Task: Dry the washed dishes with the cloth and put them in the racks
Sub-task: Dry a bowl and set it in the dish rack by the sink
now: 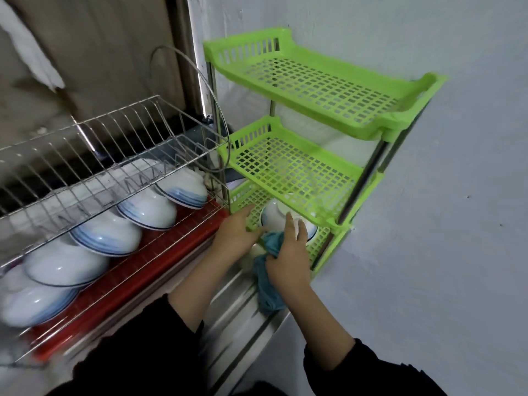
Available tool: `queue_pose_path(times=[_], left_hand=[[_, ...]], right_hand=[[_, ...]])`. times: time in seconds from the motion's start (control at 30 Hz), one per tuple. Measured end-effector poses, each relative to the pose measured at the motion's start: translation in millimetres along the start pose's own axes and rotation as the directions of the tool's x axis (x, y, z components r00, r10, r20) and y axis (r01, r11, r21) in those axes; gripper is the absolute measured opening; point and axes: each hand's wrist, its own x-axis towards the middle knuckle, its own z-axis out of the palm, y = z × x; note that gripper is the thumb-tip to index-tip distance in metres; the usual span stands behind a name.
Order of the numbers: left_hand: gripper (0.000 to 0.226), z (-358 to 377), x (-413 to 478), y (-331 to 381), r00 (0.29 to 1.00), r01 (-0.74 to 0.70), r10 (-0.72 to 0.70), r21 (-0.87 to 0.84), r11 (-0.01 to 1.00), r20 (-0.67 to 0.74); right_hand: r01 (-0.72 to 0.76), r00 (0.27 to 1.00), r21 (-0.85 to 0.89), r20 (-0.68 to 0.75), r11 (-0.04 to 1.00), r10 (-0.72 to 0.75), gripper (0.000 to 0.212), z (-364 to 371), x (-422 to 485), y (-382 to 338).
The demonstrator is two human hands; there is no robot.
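Touching upturned bowl (275, 217), right hand (288, 258) gripping cloth (268, 295), left hand (233, 235) at bowl's 8 o'clock, straight-fingered on green rack (371, 128).

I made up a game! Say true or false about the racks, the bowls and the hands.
1. The green rack has three shelves. True.
2. The bowl in the green rack sits on the top shelf. False: it sits upside down on the bottom shelf.
3. The right hand holds a blue cloth. True.
4. The bowls in the metal rack stand right way up. False: they lie upside down.
5. The tray under the metal rack is red. True.
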Motion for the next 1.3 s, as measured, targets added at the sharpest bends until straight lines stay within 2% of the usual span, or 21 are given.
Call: queue_pose_path(times=[0.13, 0.2, 0.37, 0.53, 0.7, 0.9, 1.3], left_hand=[[0.06, -32, -57, -9, 0.995, -0.016, 0.024, 0.085, 0.996, -0.1], [0.063, -48, -97, -14, 0.981, -0.035, 0.071, 0.195, 0.98, -0.182], [0.046, -76, -198, -20, 0.959, 0.117, -0.018, 0.336, 0.935, -0.283], [0.04, -96, -288, -24, 0.903, 0.212, -0.045, 0.352, 0.912, -0.426], [0.035, -116, -373, -29, 0.809, 0.336, -0.126, 0.275, 0.901, -0.574], [0.034, -146, -472, -56, 0.664, 0.512, -0.251, 0.183, 0.839, -0.705], [0.034, -229, -628, -146, 0.413, 0.705, -0.345, 0.056, 0.707, -0.843]], right_hand=[[0.109, 0.994, 0.043, -0.012, 0.993, -0.109, 0.086, -9, -31, 0], [0.188, 0.982, 0.059, -0.027, 0.98, -0.186, 0.081, -14, -51, 1], [0.338, 0.941, 0.039, 0.011, 0.94, -0.339, 0.068, -22, -108, -6], [0.476, 0.869, 0.097, 0.1, 0.874, -0.484, 0.064, -16, -170, -21], [0.583, 0.78, 0.15, 0.172, 0.799, -0.602, 0.058, 4, -225, -41], [0.71, 0.614, 0.234, 0.257, 0.665, -0.746, 0.055, 48, -290, -79], [0.811, 0.343, 0.302, 0.447, 0.501, -0.826, 0.057, 174, -427, -183]])
